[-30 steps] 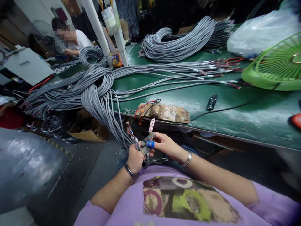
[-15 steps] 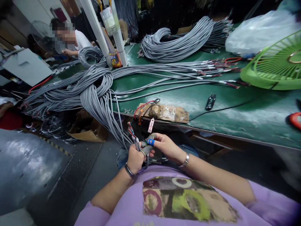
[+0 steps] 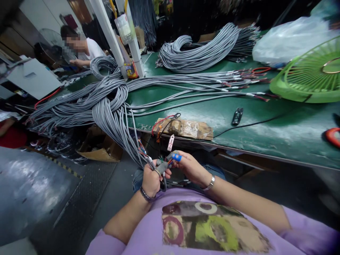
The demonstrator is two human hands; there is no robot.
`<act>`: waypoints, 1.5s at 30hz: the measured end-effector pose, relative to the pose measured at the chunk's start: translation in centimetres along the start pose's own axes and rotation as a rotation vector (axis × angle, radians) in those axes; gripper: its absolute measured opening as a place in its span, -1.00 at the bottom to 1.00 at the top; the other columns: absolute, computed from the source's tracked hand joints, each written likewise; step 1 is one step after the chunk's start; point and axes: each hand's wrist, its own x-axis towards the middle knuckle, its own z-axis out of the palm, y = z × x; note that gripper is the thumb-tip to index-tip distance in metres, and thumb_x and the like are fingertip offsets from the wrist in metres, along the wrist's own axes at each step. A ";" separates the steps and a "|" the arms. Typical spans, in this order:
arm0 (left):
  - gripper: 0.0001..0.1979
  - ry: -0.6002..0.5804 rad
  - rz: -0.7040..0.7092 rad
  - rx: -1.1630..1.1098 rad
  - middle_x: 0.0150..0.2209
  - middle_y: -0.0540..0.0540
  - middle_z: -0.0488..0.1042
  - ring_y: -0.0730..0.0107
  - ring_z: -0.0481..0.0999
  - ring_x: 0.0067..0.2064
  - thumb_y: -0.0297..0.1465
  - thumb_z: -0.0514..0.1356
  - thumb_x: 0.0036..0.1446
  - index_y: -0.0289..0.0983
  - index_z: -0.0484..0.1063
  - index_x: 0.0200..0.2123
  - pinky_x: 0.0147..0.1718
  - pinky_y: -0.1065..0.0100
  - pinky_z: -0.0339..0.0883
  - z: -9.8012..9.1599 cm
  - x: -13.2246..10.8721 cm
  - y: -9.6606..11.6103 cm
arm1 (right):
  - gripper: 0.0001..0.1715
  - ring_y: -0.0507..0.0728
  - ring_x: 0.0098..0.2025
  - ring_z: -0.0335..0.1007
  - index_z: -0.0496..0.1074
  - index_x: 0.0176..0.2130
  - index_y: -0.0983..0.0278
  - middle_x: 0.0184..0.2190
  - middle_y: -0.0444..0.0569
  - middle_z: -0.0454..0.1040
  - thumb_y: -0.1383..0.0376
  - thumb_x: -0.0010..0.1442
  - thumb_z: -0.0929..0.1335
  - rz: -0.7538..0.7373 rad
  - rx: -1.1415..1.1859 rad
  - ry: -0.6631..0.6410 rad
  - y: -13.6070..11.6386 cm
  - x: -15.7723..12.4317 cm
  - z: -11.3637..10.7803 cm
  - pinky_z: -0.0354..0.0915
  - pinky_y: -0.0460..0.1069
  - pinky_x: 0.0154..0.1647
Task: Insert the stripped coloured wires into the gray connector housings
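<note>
My left hand (image 3: 153, 180) is closed around the ends of grey cables (image 3: 152, 163), its thumb wrapped in grey tape. Thin coloured wires (image 3: 142, 148) fan out from the stripped cable ends above that fist. Close beside it, my right hand (image 3: 187, 166) pinches fine coloured wires (image 3: 170, 162) between taped fingertips; one finger wears blue tape. The exact grip of the fingertips is partly hidden. From the hands, the cables lead up to a thick grey bundle (image 3: 110, 122) hanging over the table edge.
On the green table (image 3: 207, 109) lie a wooden block (image 3: 193, 129) with wires, a small black tool (image 3: 237, 116) and a coiled cable bundle (image 3: 202, 53). A green fan (image 3: 308, 81) stands right, near a plastic bag (image 3: 289, 40). Another person (image 3: 90, 49) sits at far left.
My right fingers have shifted slightly away from my left thumb, and coloured wires now show between them. The loose wire ends above my left hand have tilted left.
</note>
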 end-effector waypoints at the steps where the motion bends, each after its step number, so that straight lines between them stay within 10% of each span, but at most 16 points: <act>1: -0.73 -0.006 -0.003 -0.010 -0.66 -0.06 0.45 0.53 0.36 -0.67 -0.24 0.28 -0.09 -0.33 0.39 -0.58 -0.72 0.52 -0.02 0.0 0.0 0.2 | -0.64 -0.05 -0.52 0.20 0.39 -0.47 0.32 -0.56 -0.16 0.34 0.06 0.03 0.41 0.021 0.055 0.028 -0.1 0.3 -0.3 0.20 -0.10 -0.43; 7: -0.72 -0.042 -0.021 -0.042 -0.67 -0.05 0.44 0.54 0.35 -0.69 -0.23 0.29 -0.11 -0.34 0.38 -0.58 -0.72 0.51 -0.05 0.4 0.7 1.5 | -0.56 0.00 -0.48 0.33 0.42 -0.34 0.31 -0.41 -0.03 0.45 -0.02 0.15 0.28 0.290 0.219 -0.058 -1.8 2.9 -1.4 0.28 -0.09 -0.45; 15: -0.74 -0.055 -0.052 -0.097 -0.67 -0.04 0.43 0.54 0.35 -0.68 -0.24 0.28 -0.14 -0.35 0.41 -0.54 -0.73 0.51 -0.09 1.2 1.9 2.4 | -0.49 -0.04 -0.59 0.11 0.39 -0.54 0.30 -0.63 -0.13 0.33 -0.10 0.01 0.36 -0.148 -0.097 0.152 -1.3 3.9 -0.6 0.12 -0.11 -0.54; 24: -0.72 -0.035 -0.084 -0.097 -0.68 -0.04 0.43 0.54 0.35 -0.69 -0.23 0.30 -0.19 -0.34 0.38 -0.56 -0.74 0.51 -0.11 1.8 2.4 2.0 | -0.51 0.01 -0.56 0.22 0.41 -0.50 0.29 -0.59 -0.10 0.37 -0.10 -0.07 0.41 0.064 0.305 0.044 -1.4 4.6 0.3 0.22 -0.07 -0.52; 39: -0.70 -0.032 -0.091 -0.033 -0.65 -0.08 0.45 0.51 0.38 -0.66 -0.20 0.30 -0.16 -0.34 0.39 -0.55 -0.73 0.52 -0.11 1.0 1.6 0.8 | -0.52 0.01 -0.50 0.29 0.39 -0.44 0.27 -0.47 -0.05 0.43 -0.10 0.09 0.30 0.172 0.352 0.097 -0.5 3.2 -1.5 0.27 -0.08 -0.47; 45: -0.48 -0.033 -0.031 -0.071 -0.35 -0.09 0.53 0.55 0.36 -0.55 -0.33 0.37 -0.24 -0.28 0.46 -0.12 -0.68 0.52 0.01 0.1 1.1 -0.9 | -0.63 0.00 -0.49 0.25 0.42 -0.40 0.28 -0.44 -0.08 0.44 0.02 -0.02 0.42 0.060 0.010 0.135 -0.6 1.3 -3.1 0.24 -0.07 -0.43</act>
